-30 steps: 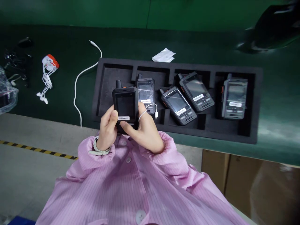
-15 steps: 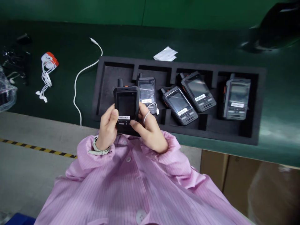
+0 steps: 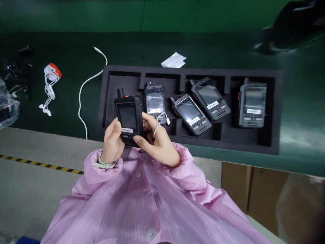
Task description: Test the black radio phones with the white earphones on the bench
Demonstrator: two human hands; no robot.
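Between both hands I hold a black handheld radio (image 3: 128, 117) with a dark screen, a stub antenna and a white barcode label. My left hand (image 3: 112, 140) grips its left side, thumb on the front edge. My right hand (image 3: 158, 144) wraps its right side, thumb on the lower front and fingers partly hidden behind. A short white cable (image 3: 160, 119) with a plug loops out from between my right fingers; its other end is hidden. Just beyond, a similar radio (image 3: 155, 98) lies in the black foam tray (image 3: 122, 72), with more radios (image 3: 191, 114) farther right.
A white cable (image 3: 82, 84) lies left of the tray, near white earphones (image 3: 49, 86) with an orange-and-white piece. A clear plastic scrap (image 3: 174, 60) sits behind the tray. Black items and a plastic bag (image 3: 10, 105) are at far left, a dark object (image 3: 291, 30) at upper right.
The held radio has turned and tilted slightly, showing more of its right side, and my right fingers have shifted along that side. The whole view has moved a little.
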